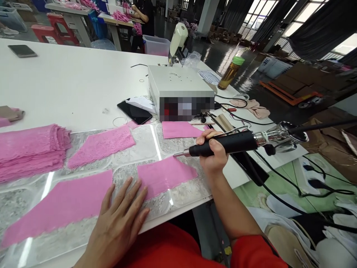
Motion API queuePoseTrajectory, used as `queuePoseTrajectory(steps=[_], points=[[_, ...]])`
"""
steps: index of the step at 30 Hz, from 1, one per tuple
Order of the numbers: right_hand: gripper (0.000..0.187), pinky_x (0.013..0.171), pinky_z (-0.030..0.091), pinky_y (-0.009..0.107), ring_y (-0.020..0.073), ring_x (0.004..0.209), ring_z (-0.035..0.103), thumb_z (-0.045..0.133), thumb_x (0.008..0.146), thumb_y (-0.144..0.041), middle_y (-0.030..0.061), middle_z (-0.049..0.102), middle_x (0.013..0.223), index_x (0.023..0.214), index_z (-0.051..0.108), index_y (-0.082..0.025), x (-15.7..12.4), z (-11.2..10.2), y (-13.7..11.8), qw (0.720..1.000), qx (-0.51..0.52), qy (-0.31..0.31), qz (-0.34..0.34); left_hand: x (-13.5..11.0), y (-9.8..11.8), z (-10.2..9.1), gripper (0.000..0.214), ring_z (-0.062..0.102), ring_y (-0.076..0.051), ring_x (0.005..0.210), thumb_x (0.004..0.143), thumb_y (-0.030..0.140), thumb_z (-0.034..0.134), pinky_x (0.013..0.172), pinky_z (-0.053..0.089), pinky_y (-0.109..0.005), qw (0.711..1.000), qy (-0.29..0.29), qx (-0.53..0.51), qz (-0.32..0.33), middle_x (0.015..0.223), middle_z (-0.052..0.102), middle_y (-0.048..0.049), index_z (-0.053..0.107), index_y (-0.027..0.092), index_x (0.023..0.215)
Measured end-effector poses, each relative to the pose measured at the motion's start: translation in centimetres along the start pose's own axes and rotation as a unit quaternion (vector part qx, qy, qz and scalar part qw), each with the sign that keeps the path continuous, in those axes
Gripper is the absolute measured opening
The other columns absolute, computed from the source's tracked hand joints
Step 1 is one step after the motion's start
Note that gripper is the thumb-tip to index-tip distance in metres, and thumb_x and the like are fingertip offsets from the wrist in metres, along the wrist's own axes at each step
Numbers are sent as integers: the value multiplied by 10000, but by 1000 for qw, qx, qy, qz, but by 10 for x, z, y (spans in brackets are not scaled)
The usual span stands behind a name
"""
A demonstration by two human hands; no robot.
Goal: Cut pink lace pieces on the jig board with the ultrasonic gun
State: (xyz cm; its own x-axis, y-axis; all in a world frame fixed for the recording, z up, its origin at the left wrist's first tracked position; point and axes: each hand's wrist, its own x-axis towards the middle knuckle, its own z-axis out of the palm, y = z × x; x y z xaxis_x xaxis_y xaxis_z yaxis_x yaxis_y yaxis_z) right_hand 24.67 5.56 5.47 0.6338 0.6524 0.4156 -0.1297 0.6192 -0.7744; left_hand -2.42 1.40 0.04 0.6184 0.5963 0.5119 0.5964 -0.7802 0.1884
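Note:
My left hand [118,219] lies flat with fingers spread on a clear glass plate [156,143], between a large pink lace piece [61,204] and a smaller pink piece [164,175], whose edge its fingertips touch. My right hand [213,152] is wrapped round the black handle of a corded cutting tool [231,143]. The tool's thin metal tip points left, just above the smaller piece's upper edge.
A stack of pink lace [30,149] sits at left, with more pieces [103,143] [180,129] on the plate. Behind stand a white control box [178,89], a dark phone [134,112], a bottle [231,72] and cables. Another phone [22,50] lies far left. A person works at a distant table.

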Motion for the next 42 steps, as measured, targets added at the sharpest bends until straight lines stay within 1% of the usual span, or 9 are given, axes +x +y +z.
queuePoseTrajectory(steps=[5, 8, 11, 14, 19, 28, 33, 38, 42], points=[[100, 545, 421, 274, 93, 544, 497, 569, 631, -283, -4, 538, 733, 669, 561, -190, 2, -19, -25, 998, -18, 53, -7, 0, -9, -3, 390, 387, -312, 1401, 940, 267, 536, 1212, 176, -508, 998, -25, 26, 60, 1374, 584, -100, 572, 179, 1318], [122, 524, 408, 269, 92, 522, 493, 572, 628, -300, 2, 538, 713, 653, 560, -181, -1, -36, -40, 997, -45, 56, -12, 0, -10, -5, 397, 387, -311, 1401, 938, 278, 540, 1214, 180, -513, 997, -28, 13, 69, 1380, 579, -98, 567, 190, 1324], [140, 515, 410, 273, 91, 515, 489, 585, 628, -318, 3, 534, 712, 650, 566, -181, -5, -47, -46, 996, -69, 56, -11, 1, -9, -5, 401, 377, -306, 1408, 943, 275, 525, 1219, 173, -519, 997, -30, 12, 73, 1376, 582, -103, 559, 192, 1333], [146, 515, 412, 276, 92, 520, 487, 589, 617, -320, 1, 524, 705, 649, 567, -180, -8, -52, -46, 996, -74, 57, -6, 2, -9, -5, 405, 354, -304, 1421, 945, 269, 514, 1223, 161, -525, 996, -32, 26, 85, 1379, 578, -104, 554, 191, 1340], [130, 525, 421, 282, 96, 524, 497, 577, 610, -292, 6, 540, 714, 659, 578, -172, -9, -52, -44, 996, -65, 55, -1, 2, -10, -6, 403, 334, -319, 1429, 941, 270, 523, 1221, 157, -531, 995, -35, 36, 92, 1386, 569, -119, 565, 161, 1326], [123, 535, 427, 288, 102, 525, 503, 597, 614, -296, 0, 547, 707, 649, 565, -183, -9, -53, -45, 996, -85, 36, -3, 0, -10, -5, 409, 413, -303, 1386, 943, 302, 526, 1218, 178, -509, 996, -30, 24, 75, 1372, 588, -83, 559, 207, 1339], [112, 521, 419, 284, 104, 521, 503, 570, 603, -278, 5, 552, 706, 657, 593, -183, -8, -50, -46, 996, -79, 41, -21, -1, -10, -5, 399, 401, -315, 1391, 938, 289, 537, 1212, 174, -519, 994, -28, 45, 93, 1385, 575, -90, 571, 188, 1323], [113, 519, 418, 283, 100, 506, 505, 564, 585, -263, 2, 572, 716, 652, 609, -184, -9, -41, -41, 997, -58, 40, -19, -1, -8, -5, 407, 398, -322, 1392, 936, 287, 548, 1207, 177, -517, 996, -29, 33, 79, 1393, 568, -91, 566, 179, 1328], [114, 527, 419, 284, 102, 515, 509, 561, 588, -261, 1, 571, 717, 658, 610, -186, -10, -36, -37, 997, -56, 40, -17, -1, -2, -5, 367, 437, -323, 1365, 952, 285, 531, 1193, 203, -529, 999, -16, 1, 43, 1366, 593, -84, 585, 189, 1302]])
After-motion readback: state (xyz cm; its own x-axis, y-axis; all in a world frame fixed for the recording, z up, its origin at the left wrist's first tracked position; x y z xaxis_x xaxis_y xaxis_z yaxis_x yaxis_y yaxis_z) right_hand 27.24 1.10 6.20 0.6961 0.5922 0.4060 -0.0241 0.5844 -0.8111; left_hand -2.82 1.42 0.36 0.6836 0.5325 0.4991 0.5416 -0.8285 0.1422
